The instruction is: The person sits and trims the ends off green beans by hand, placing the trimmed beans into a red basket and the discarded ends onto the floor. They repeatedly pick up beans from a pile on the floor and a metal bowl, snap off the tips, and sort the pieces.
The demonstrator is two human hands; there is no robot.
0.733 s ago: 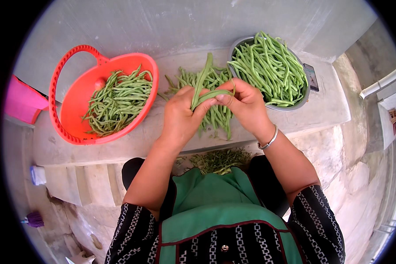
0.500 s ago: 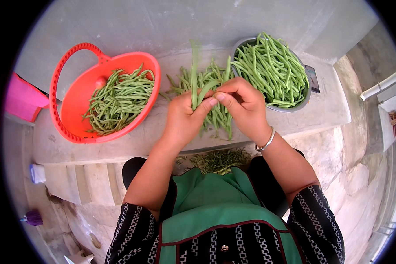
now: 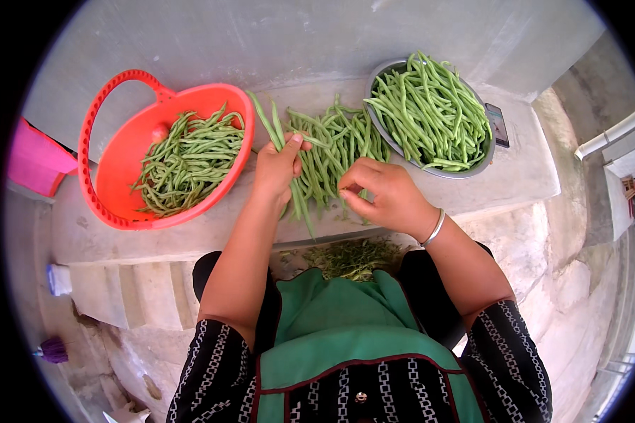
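Several long green beans [image 3: 266, 120] are gripped in my left hand [image 3: 274, 170], its fingers closed around them and the ends sticking out above and below. My right hand [image 3: 386, 194] is apart from it on the right, thumb and fingertips pinched together; whatever is between them is too small to make out. Just beyond both hands lies a loose pile of green beans [image 3: 335, 141] on the concrete ledge [image 3: 522, 176]. At the left stands a red plastic basket [image 3: 113, 176] with green beans inside. A grey basin [image 3: 466, 173] heaped with green beans stands at the right.
A phone [image 3: 497, 125] lies against the basin's right side. Below the ledge, between my knees, is a heap of green trimmings [image 3: 356, 259]. The grey wall [image 3: 296, 42] rises behind the ledge. A pink item [image 3: 39, 158] is at the far left.
My hands were together over the pile; now they are apart. The left has moved slightly left with the beans, and the right has moved down, away from them, with its fingertips pinched.
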